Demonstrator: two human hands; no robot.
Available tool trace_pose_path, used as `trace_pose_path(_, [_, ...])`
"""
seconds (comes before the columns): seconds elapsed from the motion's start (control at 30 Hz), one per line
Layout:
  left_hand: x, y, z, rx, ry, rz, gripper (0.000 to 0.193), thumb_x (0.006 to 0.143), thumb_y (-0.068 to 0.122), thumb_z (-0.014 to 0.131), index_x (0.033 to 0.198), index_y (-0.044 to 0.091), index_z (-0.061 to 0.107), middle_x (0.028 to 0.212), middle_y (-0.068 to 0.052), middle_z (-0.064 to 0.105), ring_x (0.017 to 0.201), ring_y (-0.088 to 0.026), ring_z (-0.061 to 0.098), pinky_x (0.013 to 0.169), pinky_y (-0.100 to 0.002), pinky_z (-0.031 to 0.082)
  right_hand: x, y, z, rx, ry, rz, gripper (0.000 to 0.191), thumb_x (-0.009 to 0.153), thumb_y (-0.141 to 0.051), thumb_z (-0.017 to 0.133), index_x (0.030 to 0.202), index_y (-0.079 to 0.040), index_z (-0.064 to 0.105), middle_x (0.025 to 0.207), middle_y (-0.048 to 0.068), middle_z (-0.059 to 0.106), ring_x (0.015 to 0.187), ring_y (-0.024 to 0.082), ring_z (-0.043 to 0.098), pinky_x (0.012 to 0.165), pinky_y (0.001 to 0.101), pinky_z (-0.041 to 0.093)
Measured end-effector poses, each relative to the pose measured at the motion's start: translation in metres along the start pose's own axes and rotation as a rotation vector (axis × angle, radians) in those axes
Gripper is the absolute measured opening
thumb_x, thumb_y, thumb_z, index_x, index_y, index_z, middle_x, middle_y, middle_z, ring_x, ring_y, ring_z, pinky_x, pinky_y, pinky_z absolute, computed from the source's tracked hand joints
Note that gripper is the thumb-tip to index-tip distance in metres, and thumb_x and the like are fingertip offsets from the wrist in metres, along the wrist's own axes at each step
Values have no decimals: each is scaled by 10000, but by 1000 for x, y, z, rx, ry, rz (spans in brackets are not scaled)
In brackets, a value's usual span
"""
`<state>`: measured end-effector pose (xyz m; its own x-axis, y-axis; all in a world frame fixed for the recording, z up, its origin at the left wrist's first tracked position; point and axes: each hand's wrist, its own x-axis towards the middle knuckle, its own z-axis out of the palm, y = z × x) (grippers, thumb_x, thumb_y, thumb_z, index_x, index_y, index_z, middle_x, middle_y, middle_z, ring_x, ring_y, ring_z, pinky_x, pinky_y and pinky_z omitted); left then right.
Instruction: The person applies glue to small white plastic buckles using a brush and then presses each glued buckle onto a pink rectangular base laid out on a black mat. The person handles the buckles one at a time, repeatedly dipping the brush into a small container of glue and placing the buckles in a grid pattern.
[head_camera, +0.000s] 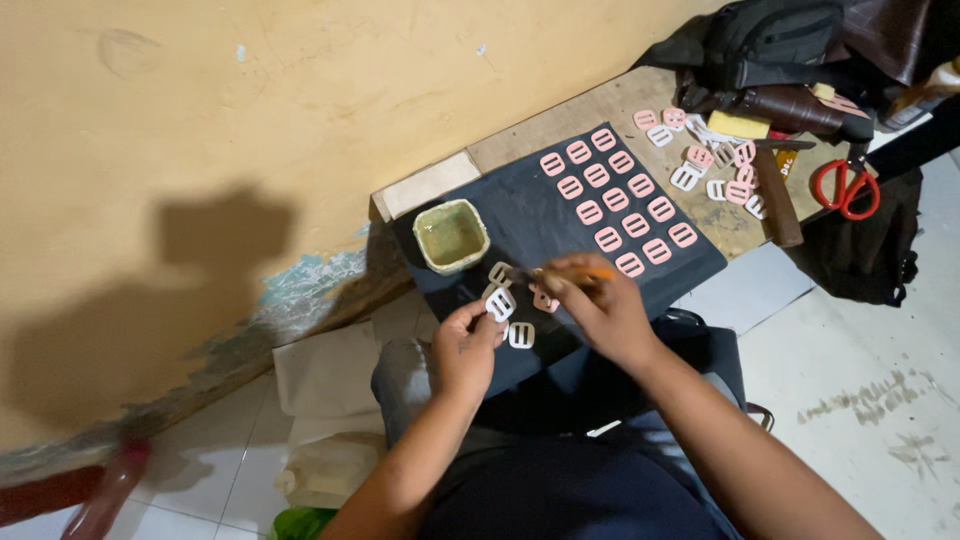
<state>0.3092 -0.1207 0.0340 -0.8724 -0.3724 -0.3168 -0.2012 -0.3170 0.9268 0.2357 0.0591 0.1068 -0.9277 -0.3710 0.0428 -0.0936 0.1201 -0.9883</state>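
The left hand (465, 345) pinches a white buckle (500, 303) over the dark mat (520, 225). The right hand (600, 305) grips a brush (560, 272), its long axis pointing left toward the square glue cup (452, 236). Beyond, pink buckles (615, 198) lie in rows on the tabletop (590, 105).

The brush (560, 273) tip blurs (half hidden by the right hand (600, 310)).

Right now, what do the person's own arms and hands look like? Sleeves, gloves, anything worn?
Both forearms are bare up to the frame's lower edge: no sleeves show. The left hand and right hand are bare, no gloves. No watch, bracelet or ring can be made out; the fingers are too small to be sure about rings. Dark blue clothing covers the lap below the arms.
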Motion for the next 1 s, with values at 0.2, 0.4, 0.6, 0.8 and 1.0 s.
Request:
trace_pose_path(0.2, [-8,-8,-4,19,2,-38,241,949,99,629,1159,-2,691,957,-62,767,817,-121,735,711,-257,585,84,-12,38,-469,-96,-517,231,875,-137,785,1087,-77,717,1161,112,648,1088,299,636,919,383,531])
trace_pose_path(0.4, [-17,5,-21,54,7,-47,238,937,133,685,1139,13,723,924,-37,755,808,-92,706,696,-238,577,130,-5,78,-706,-154,-532,252,783,-185,827,1014,-125,746,1171,96,625,1052,351,561,913,433,479])
trace_pose_path(0.6, [-14,3,-36,67,34,-7,232,934,111,716,1134,-4,743,890,-62,725,745,-110,641,655,-252,540,135,-2,90,-837,-137,-485,255,734,-198,858,950,-132,740,1160,82,631,1059,350,557,857,473,464])
trace_pose_path(0.8, [-3,-9,-45,-55,121,-43,196,924,89,666,1096,5,712,948,-47,759,813,-105,717,704,-244,581,112,-15,79,-599,-64,-588,237,846,-143,793,1058,-99,697,1165,126,630,1051,339,609,883,402,520])
trace_pose_path(1.0, [9,-2,-47,-98,196,23,170,929,67,654,1074,1,712,917,-66,744,798,-115,707,690,-251,576,79,-14,53,-383,-76,-474,218,984,-145,689,1182,-60,656,1149,114,697,1049,256,702,891,350,558])
